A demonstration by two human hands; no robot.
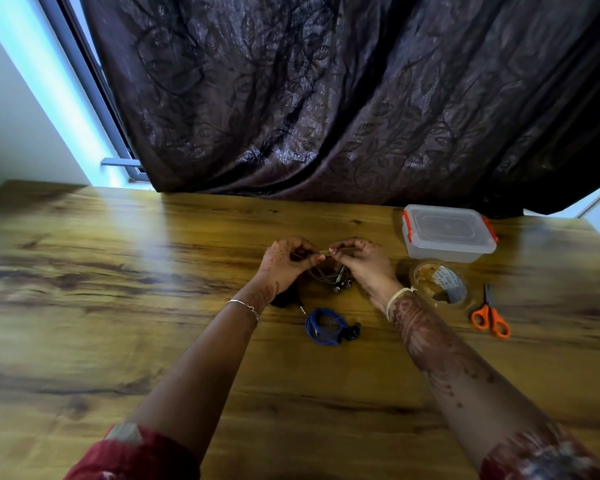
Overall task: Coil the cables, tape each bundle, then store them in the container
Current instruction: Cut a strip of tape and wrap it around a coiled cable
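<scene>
The only lettering in view is on the roll of clear tape, which lies on the wooden bench just in front of the lidded plastic container. A pale paper label inside the roll's core carries several lines of small dark print, but the letters are too small and blurred to read. No other text, brand, number or sign shows.
</scene>
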